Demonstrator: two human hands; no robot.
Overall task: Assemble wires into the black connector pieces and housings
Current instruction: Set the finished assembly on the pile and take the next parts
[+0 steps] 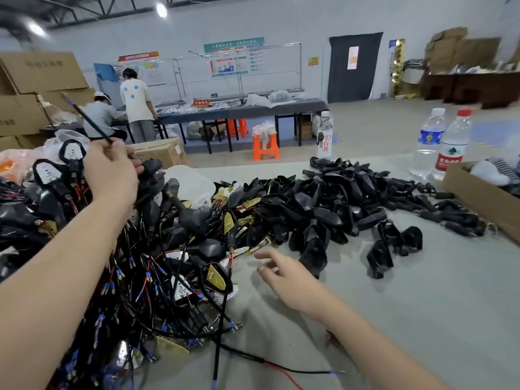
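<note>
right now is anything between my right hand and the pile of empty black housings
Nothing visible. The right hand is open above the bare table, and the nearest of the empty black housings lies right beside it. The left hand is off to the side, gripping a black wire.

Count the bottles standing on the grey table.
3. Slim clear bottle with red lettering behind the black housing pile; clear plastic blue-labelled bottle and red-capped bottle side by side, far right. None visibly hidden.
</note>
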